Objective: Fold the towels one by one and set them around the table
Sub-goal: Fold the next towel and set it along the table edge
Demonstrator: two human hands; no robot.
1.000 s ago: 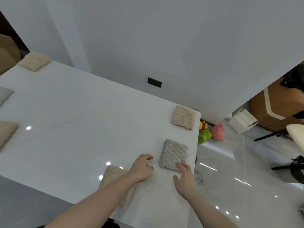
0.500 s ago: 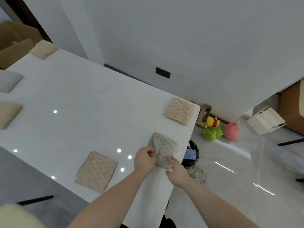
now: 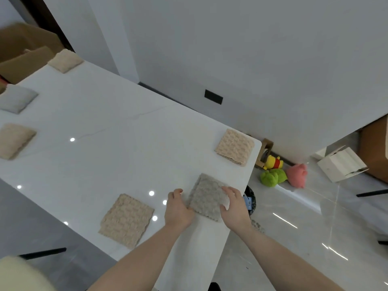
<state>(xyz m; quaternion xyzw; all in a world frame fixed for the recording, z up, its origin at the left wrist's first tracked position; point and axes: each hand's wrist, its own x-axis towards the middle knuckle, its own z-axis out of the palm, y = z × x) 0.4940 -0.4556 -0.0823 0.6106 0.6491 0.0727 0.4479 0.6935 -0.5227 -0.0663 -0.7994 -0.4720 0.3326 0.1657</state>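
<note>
Half a second ago both hands pinched the grey towel (image 3: pixel 207 199) lifted at one corner; now it lies flat, folded square, near the tabletop (image 3: pixel 117 131) right edge. Left hand (image 3: pixel 177 208) rests against its left side, fingers loosely curled, grip holding nothing. Right hand (image 3: pixel 234 203) presses on its right side, fingers spread, grip relaxed. Beige towels lie at the near edge (image 3: pixel 127 220) and right corner (image 3: pixel 235 147).
</note>
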